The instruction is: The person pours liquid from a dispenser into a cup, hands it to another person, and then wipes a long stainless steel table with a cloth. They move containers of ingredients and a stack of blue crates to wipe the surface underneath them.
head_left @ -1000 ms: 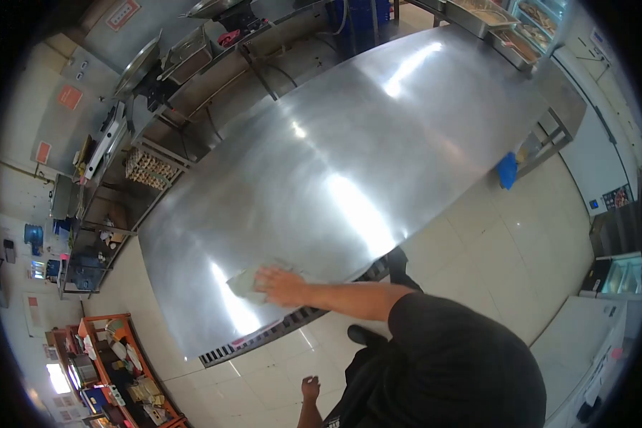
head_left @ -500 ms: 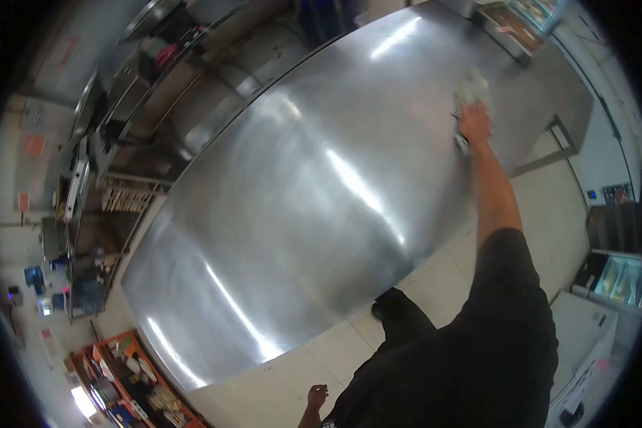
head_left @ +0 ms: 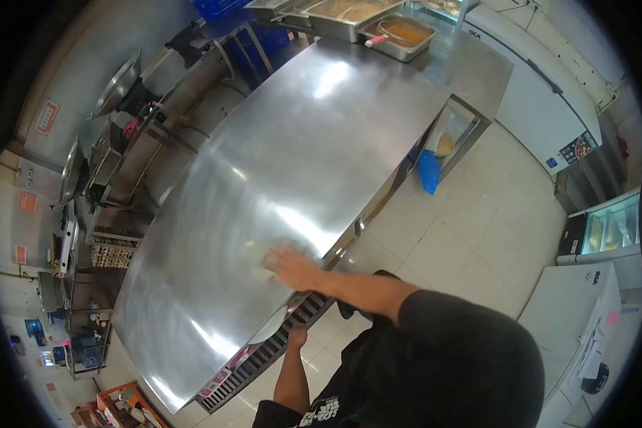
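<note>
My right hand presses a pale cloth flat against the shiny steel table top, near its front edge. The hand is slightly blurred, and the cloth shows past the fingertips. My left hand is low beside the front edge of the table, next to a dark slatted rack under the top. Its fingers are mostly hidden from this angle.
Steel food pans, one with orange contents and a red-handled utensil, stand at the table's far end. A blue bag hangs near the far corner. Pans and racks line the left wall. White freezers stand to the right.
My right hand has come back from the far right of the table with the cloth to the near edge. My left hand has come up to the table's front edge. The view has shifted.
</note>
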Demonstrator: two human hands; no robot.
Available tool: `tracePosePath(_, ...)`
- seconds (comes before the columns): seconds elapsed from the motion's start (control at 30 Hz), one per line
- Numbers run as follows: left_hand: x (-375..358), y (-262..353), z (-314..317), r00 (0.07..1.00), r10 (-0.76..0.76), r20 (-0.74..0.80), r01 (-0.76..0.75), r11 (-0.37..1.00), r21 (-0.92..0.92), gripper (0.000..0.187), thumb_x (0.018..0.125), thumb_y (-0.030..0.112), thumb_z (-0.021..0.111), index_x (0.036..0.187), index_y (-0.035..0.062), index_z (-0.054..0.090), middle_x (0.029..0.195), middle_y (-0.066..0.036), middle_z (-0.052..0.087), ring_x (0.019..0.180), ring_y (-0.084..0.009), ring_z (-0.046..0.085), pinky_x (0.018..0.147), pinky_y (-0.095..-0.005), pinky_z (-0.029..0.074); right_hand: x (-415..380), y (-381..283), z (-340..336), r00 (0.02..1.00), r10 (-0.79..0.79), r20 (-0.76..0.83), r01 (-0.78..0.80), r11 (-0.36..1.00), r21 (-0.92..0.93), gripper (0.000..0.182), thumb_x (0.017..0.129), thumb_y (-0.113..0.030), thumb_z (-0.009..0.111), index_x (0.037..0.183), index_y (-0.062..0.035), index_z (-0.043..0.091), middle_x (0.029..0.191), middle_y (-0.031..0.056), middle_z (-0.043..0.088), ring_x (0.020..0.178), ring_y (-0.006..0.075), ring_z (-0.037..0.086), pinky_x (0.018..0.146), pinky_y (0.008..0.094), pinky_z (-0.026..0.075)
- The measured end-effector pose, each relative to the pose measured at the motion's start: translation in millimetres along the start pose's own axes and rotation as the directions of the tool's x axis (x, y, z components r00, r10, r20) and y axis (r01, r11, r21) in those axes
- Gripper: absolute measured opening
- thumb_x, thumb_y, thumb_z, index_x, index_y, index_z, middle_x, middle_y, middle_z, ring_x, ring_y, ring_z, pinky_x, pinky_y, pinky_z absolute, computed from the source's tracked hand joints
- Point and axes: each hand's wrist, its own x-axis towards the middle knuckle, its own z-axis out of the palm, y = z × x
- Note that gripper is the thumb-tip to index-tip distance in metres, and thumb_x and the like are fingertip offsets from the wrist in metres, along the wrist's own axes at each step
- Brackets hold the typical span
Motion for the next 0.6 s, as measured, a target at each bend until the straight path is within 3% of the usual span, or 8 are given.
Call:
tracePosePath(0.1, 40, 116, -19, 0.830, -0.554, -0.058, 0.477, 0.761, -0.439, 0.028, 0.089, 0.028, 0.056, 0.096, 0.0025, 0.065, 0.089, -0.018, 0.067, 0.081, -0.0308, 0.065, 0.075, -0.0414, 0.049, 0, 13, 7, 0.998, -0.037, -0.042, 0.036, 0.999, -0.021, 0.047, 0.092, -0.025, 0.052, 0.137, -0.0117, 0.047, 0.148, 0.0135, 0.037, 0.140, 0.0318, 0.030, 0.114, 0.0467, 0.024)
tracePosePath(0.2, 59, 172, -25, 0.839, -0.517, -0.169, 0.368, 0.769, -0.523, 0.032, 0.083, 0.030, 0.062, 0.099, 0.0018, 0.063, 0.088, -0.017, 0.066, 0.080, -0.0274, 0.064, 0.075, -0.0378, 0.048, -9, 71, -14, 0.992, -0.080, -0.097, 0.088, 0.993, 0.082, 0.043, 0.089, -0.023, 0.054, 0.130, -0.0102, 0.053, 0.143, 0.0138, 0.044, 0.136, 0.0309, 0.036, 0.112, 0.0474, 0.027)
tracePosePath(0.27, 64, 178, -20, 0.878, -0.469, -0.092, 0.460, 0.882, -0.103, 0.031, 0.086, 0.031, 0.056, 0.099, 0.0041, 0.065, 0.093, -0.020, 0.067, 0.082, -0.0318, 0.066, 0.076, -0.0393, 0.050, -14, 150, -53, 0.991, 0.063, -0.116, -0.033, 0.969, 0.245, 0.037, 0.086, -0.017, 0.054, 0.122, -0.0079, 0.059, 0.135, 0.0138, 0.052, 0.129, 0.0307, 0.043, 0.109, 0.0482, 0.030)
tracePosePath(0.3, 63, 176, -13, 0.878, -0.477, -0.037, 0.479, 0.878, 0.029, 0.030, 0.086, 0.031, 0.055, 0.100, 0.0062, 0.066, 0.095, -0.020, 0.068, 0.084, -0.0332, 0.066, 0.076, -0.0406, 0.051, -27, 183, -97, 0.972, 0.099, -0.212, -0.070, 0.988, 0.141, 0.035, 0.085, -0.015, 0.053, 0.119, -0.0068, 0.061, 0.132, 0.0142, 0.054, 0.126, 0.0309, 0.046, 0.108, 0.0480, 0.032)
tracePosePath(0.37, 57, 146, 9, 0.960, -0.068, 0.273, -0.131, 0.750, 0.649, 0.026, 0.085, 0.029, 0.054, 0.100, 0.0109, 0.067, 0.091, -0.019, 0.068, 0.084, -0.0338, 0.066, 0.075, -0.0445, 0.053, -57, 269, -170, 0.935, 0.168, -0.312, -0.194, 0.979, -0.056, 0.034, 0.087, -0.013, 0.049, 0.118, -0.0051, 0.061, 0.131, 0.0147, 0.055, 0.124, 0.0308, 0.047, 0.107, 0.0470, 0.033)
tracePosePath(0.47, 62, 193, 32, 0.947, -0.062, 0.314, -0.167, 0.742, 0.650, 0.021, 0.083, 0.025, 0.058, 0.099, 0.0130, 0.066, 0.083, -0.016, 0.068, 0.081, -0.0322, 0.067, 0.071, -0.0456, 0.053, -76, 429, -217, 0.869, 0.278, -0.408, -0.409, 0.869, -0.279, 0.038, 0.095, -0.018, 0.041, 0.128, -0.0039, 0.054, 0.137, 0.0153, 0.050, 0.130, 0.0308, 0.043, 0.110, 0.0458, 0.030)
tracePosePath(0.53, 65, 222, 59, 0.792, -0.406, 0.457, -0.114, 0.636, 0.763, 0.034, 0.077, 0.022, 0.068, 0.109, 0.0133, 0.062, 0.083, -0.008, 0.069, 0.077, -0.0288, 0.067, 0.071, -0.0469, 0.052, -88, 512, -262, 0.810, 0.433, -0.396, -0.549, 0.798, -0.249, 0.041, 0.098, -0.020, 0.037, 0.134, -0.0041, 0.049, 0.140, 0.0148, 0.047, 0.134, 0.0302, 0.039, 0.111, 0.0459, 0.028)
tracePosePath(0.6, 88, 271, 81, 0.662, -0.562, 0.496, 0.244, 0.788, 0.566, 0.041, 0.078, 0.021, 0.071, 0.116, 0.0126, 0.059, 0.083, -0.008, 0.069, 0.080, -0.0280, 0.066, 0.074, -0.0458, 0.052, -104, 578, -299, 0.765, 0.440, -0.470, -0.573, 0.798, -0.185, 0.042, 0.098, -0.022, 0.038, 0.134, -0.0043, 0.049, 0.141, 0.0147, 0.047, 0.134, 0.0299, 0.039, 0.111, 0.0456, 0.029)
